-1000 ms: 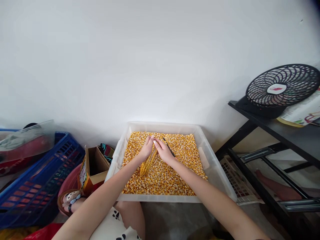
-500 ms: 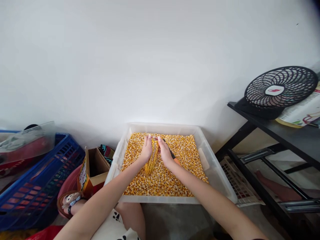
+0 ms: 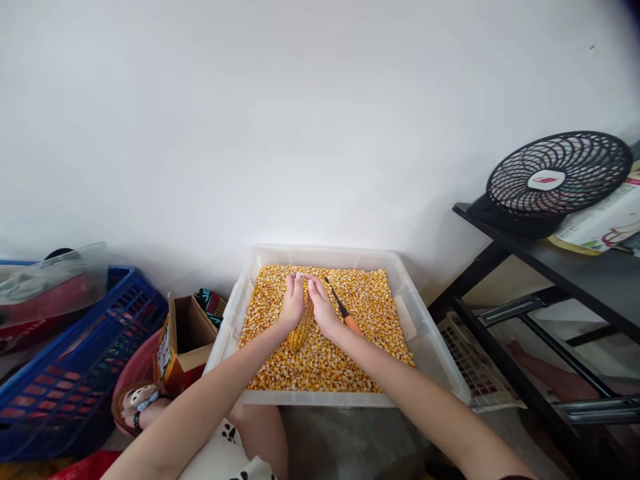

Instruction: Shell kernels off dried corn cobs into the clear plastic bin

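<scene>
Both my hands hold one ear of corn (image 3: 297,337) above a bed of loose kernels. My left hand (image 3: 293,303) wraps the cob's left side, and my right hand (image 3: 321,308) grips it from the right, with the thumbs close together near its far end. A bare strip without kernels runs along the cob between my hands. Loose corn kernels (image 3: 320,370) fill the clear plastic bin (image 3: 435,360). Right of my right hand, a tool with an orange handle (image 3: 353,325) and a thin dark shaft lies on the kernels.
To the left stand a blue plastic basket (image 3: 65,373), an open cardboard box (image 3: 193,340) and a pink tub (image 3: 143,363). A black rack (image 3: 520,247) at right carries a black fan (image 3: 560,177). Behind the bin rises a white wall (image 3: 320,133).
My right hand has shifted slightly left and closer to my left hand, covering more of the cob. More of the orange-handled tool now shows.
</scene>
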A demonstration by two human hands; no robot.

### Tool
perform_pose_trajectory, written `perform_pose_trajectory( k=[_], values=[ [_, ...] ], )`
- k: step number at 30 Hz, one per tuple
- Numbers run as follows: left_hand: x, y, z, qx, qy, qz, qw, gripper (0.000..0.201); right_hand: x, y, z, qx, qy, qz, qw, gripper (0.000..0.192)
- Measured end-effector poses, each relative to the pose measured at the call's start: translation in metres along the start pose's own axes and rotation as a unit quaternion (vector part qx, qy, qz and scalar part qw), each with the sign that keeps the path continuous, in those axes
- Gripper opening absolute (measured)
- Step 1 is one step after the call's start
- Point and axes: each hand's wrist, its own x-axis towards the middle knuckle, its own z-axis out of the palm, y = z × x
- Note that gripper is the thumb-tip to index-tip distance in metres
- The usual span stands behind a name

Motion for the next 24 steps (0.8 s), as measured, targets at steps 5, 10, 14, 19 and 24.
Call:
perform_pose_trajectory(
  k=[5, 10, 14, 19, 24],
  values=[
    [0.005, 0.002, -0.003, 0.021, 0.009, -0.032, 0.999, 0.028, 0.003, -0.002, -0.009, 0.001, -0.036, -0.006, 0.999, 0.038],
    [0.009, 0.004, -0.006, 0.023, 0.004, -0.019, 1.000, 0.031, 0.012, 0.003, -0.009, 0.025, -0.006, 0.033, 0.999, 0.040],
    [0.010, 0.000, -0.006, 0.020, -0.018, 0.014, 1.000, 0.033, 0.010, 0.007, -0.003, 0.002, 0.009, 0.017, 1.000, 0.034],
    [0.011, -0.001, -0.008, 0.031, -0.022, -0.004, 0.999, 0.027, 0.005, 0.004, -0.004, 0.017, -0.010, 0.006, 1.000, 0.029],
    [0.015, 0.002, -0.013, 0.009, -0.060, -0.033, 0.998, 0.037, 0.015, -0.008, -0.018, 0.129, -0.089, 0.085, 0.984, 0.030]
  ],
)
